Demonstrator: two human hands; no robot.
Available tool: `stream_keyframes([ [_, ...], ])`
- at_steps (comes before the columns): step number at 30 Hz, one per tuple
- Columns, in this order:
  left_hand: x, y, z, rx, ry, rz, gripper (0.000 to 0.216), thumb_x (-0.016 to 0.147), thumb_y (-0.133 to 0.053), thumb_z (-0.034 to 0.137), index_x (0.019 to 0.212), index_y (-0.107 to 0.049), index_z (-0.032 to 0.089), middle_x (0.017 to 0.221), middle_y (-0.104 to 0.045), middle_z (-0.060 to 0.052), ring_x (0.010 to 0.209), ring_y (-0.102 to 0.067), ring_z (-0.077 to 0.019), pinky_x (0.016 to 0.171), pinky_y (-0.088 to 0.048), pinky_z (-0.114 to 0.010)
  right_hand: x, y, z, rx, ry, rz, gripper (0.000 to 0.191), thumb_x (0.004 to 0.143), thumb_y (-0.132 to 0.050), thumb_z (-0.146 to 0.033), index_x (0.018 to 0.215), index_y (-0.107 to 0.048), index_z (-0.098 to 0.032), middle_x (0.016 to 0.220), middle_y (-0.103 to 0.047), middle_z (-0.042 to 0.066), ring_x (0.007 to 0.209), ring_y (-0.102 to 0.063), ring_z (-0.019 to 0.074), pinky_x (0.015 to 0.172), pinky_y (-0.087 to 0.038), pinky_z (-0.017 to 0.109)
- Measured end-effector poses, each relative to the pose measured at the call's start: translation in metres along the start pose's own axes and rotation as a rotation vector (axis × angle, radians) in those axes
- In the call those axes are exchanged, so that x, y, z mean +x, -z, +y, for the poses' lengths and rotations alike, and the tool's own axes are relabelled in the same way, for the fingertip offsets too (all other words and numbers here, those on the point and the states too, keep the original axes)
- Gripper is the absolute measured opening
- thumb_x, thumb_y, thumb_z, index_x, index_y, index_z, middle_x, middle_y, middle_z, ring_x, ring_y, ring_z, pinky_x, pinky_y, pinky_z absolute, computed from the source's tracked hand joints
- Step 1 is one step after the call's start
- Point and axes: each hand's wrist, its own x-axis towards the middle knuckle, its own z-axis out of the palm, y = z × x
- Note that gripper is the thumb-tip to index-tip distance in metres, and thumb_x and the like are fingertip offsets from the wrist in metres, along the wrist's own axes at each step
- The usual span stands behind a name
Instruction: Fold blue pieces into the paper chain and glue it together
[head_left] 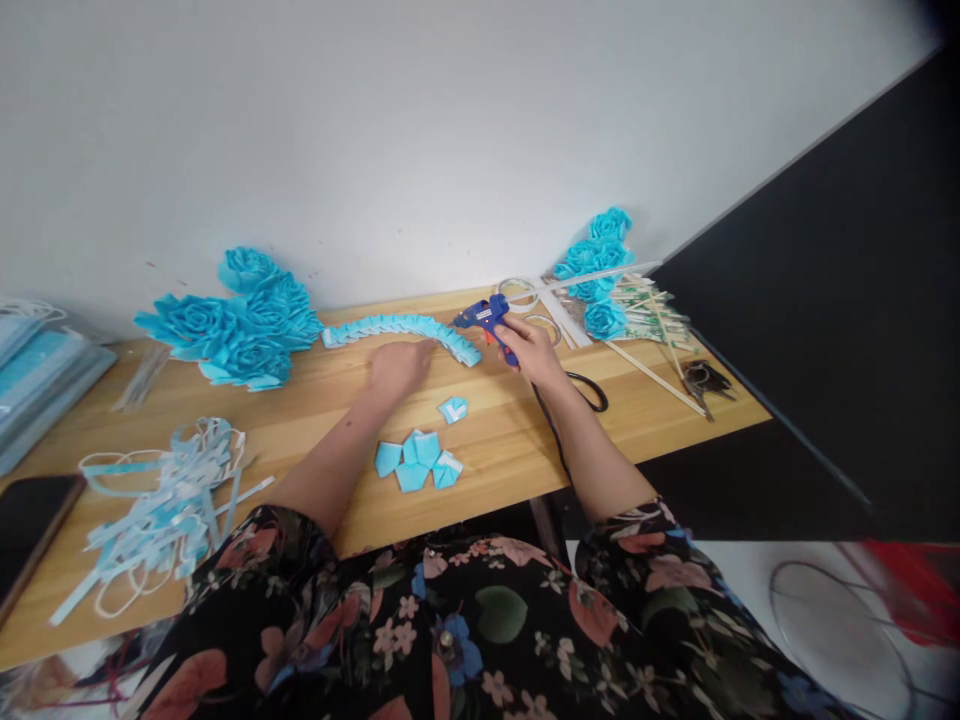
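Observation:
My right hand (pixel 532 352) grips a blue hot glue gun (pixel 492 318) by its handle, with a long clear glue stick (pixel 577 283) sticking out of the back. The gun's nozzle is close to the right part of a curved, pleated light-blue strip (pixel 390 325) on the table. Against the near side of that strip rests my left hand (pixel 401 368), its fingers curled; whatever they hold is hidden. In front of my hands lie several folded blue petal pieces (pixel 416 462) in a small cluster, and a single folded piece (pixel 453 409) sits apart above them.
Blue crepe-like roses (pixel 247 318) stand at the left by the wall; more roses (pixel 596 260) lie at the right beside thin sticks (pixel 652 312). Tape rolls (pixel 517 293), pliers (pixel 703 380), a tangle of strips and loops (pixel 169 510), stacked blue packs (pixel 37 375) and a phone (pixel 34 530) surround the work.

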Motion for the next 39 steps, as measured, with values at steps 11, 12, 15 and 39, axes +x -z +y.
stream_keyframes([
  [11,0.001,0.000,0.000,-0.013,0.004,-0.005,0.049,0.097,-0.033,0.030,0.137,-0.061,0.032,0.104,-0.076,-0.013,0.099,-0.070,-0.0318,0.079,-0.050,-0.038,0.000,-0.002,-0.002,-0.060,-0.019,-0.035,0.035,0.085,-0.060,-0.050,0.089,-0.072,-0.017,0.050,-0.053,-0.005,0.037,-0.038,0.0065,0.037,-0.026,0.021],
  [12,0.001,0.000,0.000,-0.013,0.002,-0.007,0.049,0.097,-0.033,0.030,0.137,-0.061,0.032,0.103,-0.076,-0.013,0.099,-0.071,-0.0318,0.079,-0.050,-0.038,0.000,-0.002,-0.002,-0.062,-0.021,-0.037,0.035,0.085,-0.060,-0.049,0.089,-0.072,-0.017,0.050,-0.053,-0.005,0.037,-0.038,0.0064,0.037,-0.026,0.021],
  [15,0.001,0.000,-0.001,-0.015,-0.005,0.001,0.049,0.096,-0.035,0.029,0.136,-0.062,0.032,0.103,-0.076,-0.012,0.099,-0.071,-0.0320,0.079,-0.050,-0.038,0.000,-0.002,-0.001,-0.062,-0.022,-0.043,0.035,0.085,-0.059,-0.049,0.089,-0.071,-0.017,0.050,-0.053,-0.005,0.037,-0.038,0.0061,0.037,-0.027,0.021],
  [39,0.003,-0.011,0.001,-0.036,-0.074,0.054,0.047,0.096,-0.037,0.030,0.134,-0.064,0.033,0.106,-0.077,-0.010,0.098,-0.071,-0.0296,0.079,-0.051,-0.035,-0.009,0.022,0.012,0.102,0.013,-0.020,0.037,0.080,-0.064,-0.049,0.101,-0.067,-0.019,0.081,-0.071,0.002,0.050,-0.051,0.0081,0.037,-0.032,0.019],
])
